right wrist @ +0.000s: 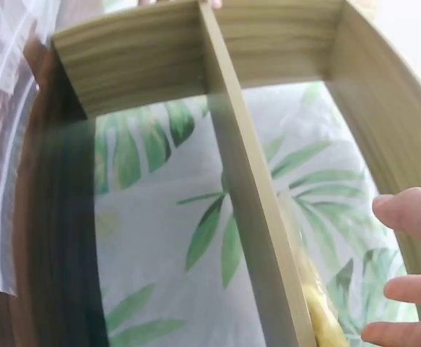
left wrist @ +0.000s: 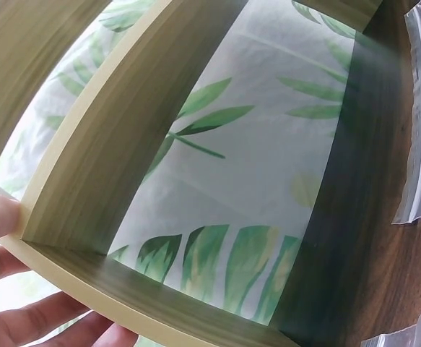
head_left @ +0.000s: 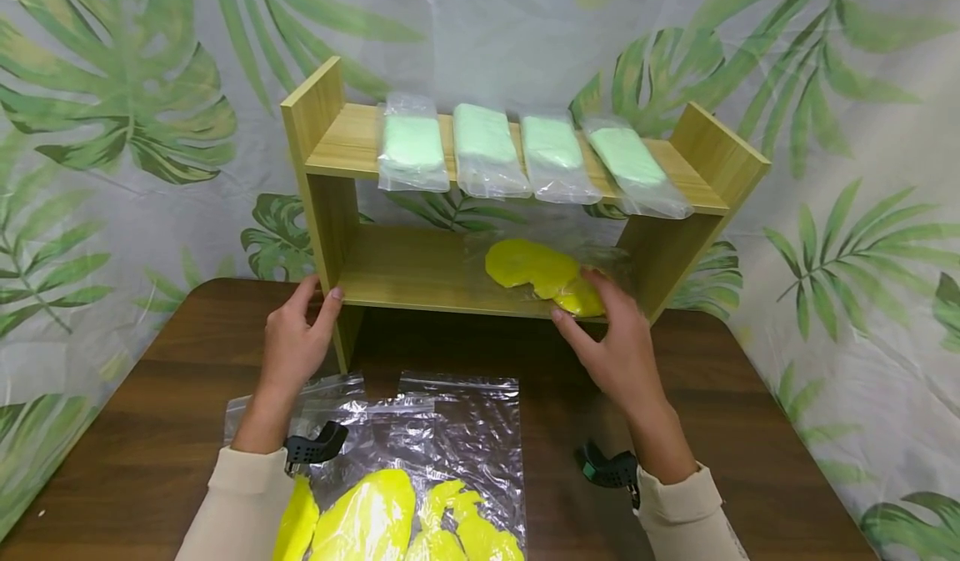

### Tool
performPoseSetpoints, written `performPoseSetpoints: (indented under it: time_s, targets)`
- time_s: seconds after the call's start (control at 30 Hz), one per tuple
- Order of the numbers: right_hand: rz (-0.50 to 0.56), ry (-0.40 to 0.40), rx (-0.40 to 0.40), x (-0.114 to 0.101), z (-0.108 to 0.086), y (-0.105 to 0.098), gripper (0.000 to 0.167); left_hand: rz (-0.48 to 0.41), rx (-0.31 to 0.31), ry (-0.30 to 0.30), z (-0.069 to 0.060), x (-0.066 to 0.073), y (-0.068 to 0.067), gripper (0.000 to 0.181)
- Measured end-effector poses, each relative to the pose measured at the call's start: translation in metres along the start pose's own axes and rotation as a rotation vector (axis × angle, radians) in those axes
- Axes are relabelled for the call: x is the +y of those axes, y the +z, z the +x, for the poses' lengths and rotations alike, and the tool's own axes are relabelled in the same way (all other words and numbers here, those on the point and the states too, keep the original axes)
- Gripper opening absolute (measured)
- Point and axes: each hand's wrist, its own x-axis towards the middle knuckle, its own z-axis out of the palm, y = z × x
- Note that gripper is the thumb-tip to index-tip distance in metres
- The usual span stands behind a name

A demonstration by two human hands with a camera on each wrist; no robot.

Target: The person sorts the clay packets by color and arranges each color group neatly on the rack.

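A two-tier wooden shelf (head_left: 405, 261) stands on the dark table. At its left side panel, my left hand (head_left: 296, 336) holds the front edge, the thumb in front and the fingers outside, as the left wrist view shows too. On the right of the lower tier lies a clear plastic bag holding flat yellow pieces (head_left: 532, 265). My right hand (head_left: 618, 353) is over that bag's right end, thumb and fingers spread apart. In the right wrist view the fingers (right wrist: 412, 289) stand beside the yellow bag (right wrist: 322, 311); whether they touch it I cannot tell.
Several clear bags with pale green slabs (head_left: 412, 144) lie in a row on the top tier, overhanging its front. Clear zip bags with larger yellow pieces (head_left: 367, 515) lie on the table (head_left: 135, 428) in front. A leaf-patterned cloth (head_left: 495, 36) hangs behind.
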Motion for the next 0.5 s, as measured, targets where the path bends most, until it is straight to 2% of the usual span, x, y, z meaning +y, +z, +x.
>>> performPoseSetpoints:
  time_s: [0.37, 0.5]
  targets:
    - [0.100, 0.074, 0.043, -0.008, -0.044, -0.004, 0.062, 0.006, -0.006, -0.009, 0.001, 0.000, 0.000, 0.037]
    - [0.118, 0.083, 0.029, -0.010, -0.059, -0.002, 0.061, 0.005, -0.002, -0.007, 0.001, 0.000, 0.000, 0.037]
